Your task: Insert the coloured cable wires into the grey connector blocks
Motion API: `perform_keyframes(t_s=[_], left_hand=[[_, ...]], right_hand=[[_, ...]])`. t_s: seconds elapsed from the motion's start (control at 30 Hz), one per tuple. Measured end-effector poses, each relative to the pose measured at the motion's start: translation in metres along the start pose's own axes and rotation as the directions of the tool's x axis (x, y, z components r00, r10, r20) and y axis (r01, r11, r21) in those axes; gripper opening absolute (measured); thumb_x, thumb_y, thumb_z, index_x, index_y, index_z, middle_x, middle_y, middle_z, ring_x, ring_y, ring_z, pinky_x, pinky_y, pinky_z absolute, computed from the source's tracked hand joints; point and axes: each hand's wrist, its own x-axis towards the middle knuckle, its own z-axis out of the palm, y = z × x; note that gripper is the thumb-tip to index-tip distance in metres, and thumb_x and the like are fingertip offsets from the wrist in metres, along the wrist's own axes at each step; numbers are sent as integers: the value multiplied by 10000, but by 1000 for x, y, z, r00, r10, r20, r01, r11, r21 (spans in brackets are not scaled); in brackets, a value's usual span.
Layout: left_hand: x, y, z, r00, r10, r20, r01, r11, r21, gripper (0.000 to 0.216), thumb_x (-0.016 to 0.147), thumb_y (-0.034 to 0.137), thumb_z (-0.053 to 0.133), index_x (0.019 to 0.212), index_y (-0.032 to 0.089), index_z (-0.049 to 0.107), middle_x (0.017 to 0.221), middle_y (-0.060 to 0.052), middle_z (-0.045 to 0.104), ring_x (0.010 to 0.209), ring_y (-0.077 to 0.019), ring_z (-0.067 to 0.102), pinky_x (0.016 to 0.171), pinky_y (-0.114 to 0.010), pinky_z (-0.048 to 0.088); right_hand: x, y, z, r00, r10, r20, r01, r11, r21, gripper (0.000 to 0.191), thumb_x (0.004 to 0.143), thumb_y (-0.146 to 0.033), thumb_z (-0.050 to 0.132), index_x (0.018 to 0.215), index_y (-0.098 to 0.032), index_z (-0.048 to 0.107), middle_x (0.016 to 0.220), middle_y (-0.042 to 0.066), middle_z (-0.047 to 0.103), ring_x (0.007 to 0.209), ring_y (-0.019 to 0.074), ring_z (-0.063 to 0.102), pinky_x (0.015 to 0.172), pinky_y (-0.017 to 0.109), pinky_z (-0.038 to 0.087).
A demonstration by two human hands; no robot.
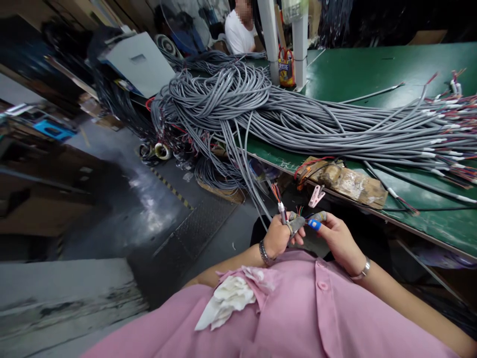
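My left hand (280, 233) is closed around the stripped end of a grey cable (280, 203), whose coloured inner wires fan out above my fist. My right hand (337, 238) pinches thin coloured wires (299, 211) between taped fingertips, one with blue tape, right beside the left hand. Both hands hover just below the front edge of the green table (372, 69). A large bundle of grey cables (261, 109) lies across the table and spills over its left end toward my hands.
A pink clip (316, 196) and a brown taped block (346, 181) sit at the table edge. Stripped cable ends (447, 149) fan out at right. A white post (300, 44) stands behind, a person in white (240, 32) sits beyond. Dark floor (149, 199) lies left.
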Motion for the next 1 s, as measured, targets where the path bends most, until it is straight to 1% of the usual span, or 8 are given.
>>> perform_keyframes(t_s=[0.23,0.33,0.43,0.6,0.73,0.83,0.93,1.0], left_hand=[[-1,2,1,999,16,-41,-16,1000,-10,421,743,513,650,600,131,544,452,10,540,337,-78,490,346,-178,302],[-2,3,-1,999,20,-32,-21,999,-30,413,736,491,666,583,137,519,459,24,532,310,-62,445,330,-177,298],[-2,9,-5,999,25,20,-25,999,-30,408,721,483,683,582,139,514,467,26,533,304,-62,435,313,-180,295],[-2,23,-10,986,-34,164,27,999,41,407,715,478,690,573,129,536,456,20,531,299,-59,431,299,-178,290],[1,33,-9,965,-65,253,48,996,73,395,717,448,694,553,127,532,445,19,527,296,-59,436,291,-172,289],[7,38,-7,951,-86,296,76,996,46,385,706,436,701,553,132,522,431,24,522,283,-57,422,282,-173,275],[14,43,-8,934,-102,343,103,995,14,363,692,415,712,565,131,525,431,24,524,280,-56,416,282,-176,273],[20,44,-9,925,-123,360,131,991,2,354,678,412,719,576,131,530,434,22,528,281,-55,415,285,-176,275]], right_hand=[[-3,-1,-2,999,-3,49,5,999,-41,286,713,-416,738,714,-174,585,681,0,580,638,129,485,622,273,407],[-5,-1,-7,992,13,122,-6,998,-62,271,708,-405,742,714,-172,603,687,3,585,654,136,493,644,282,420],[-3,1,-17,989,14,150,-13,1000,-5,233,721,-371,740,722,-172,618,677,-3,567,641,124,476,625,266,409],[19,3,-31,998,58,19,-61,962,267,318,822,-499,592,811,-184,637,699,9,557,563,110,436,553,263,401],[36,-5,-28,985,128,114,-156,944,291,475,821,-635,495,873,-186,641,795,42,609,570,117,474,540,261,409],[41,-10,-20,996,4,92,-19,987,157,468,840,-620,483,874,-184,647,772,34,604,583,121,469,557,257,402],[42,-7,-13,983,-174,-56,171,984,-56,420,849,-575,517,803,-181,654,698,25,587,586,128,462,566,262,382],[43,-4,-10,960,-230,-158,217,972,-93,409,847,-578,519,780,-196,648,668,17,577,578,133,460,560,266,373]])
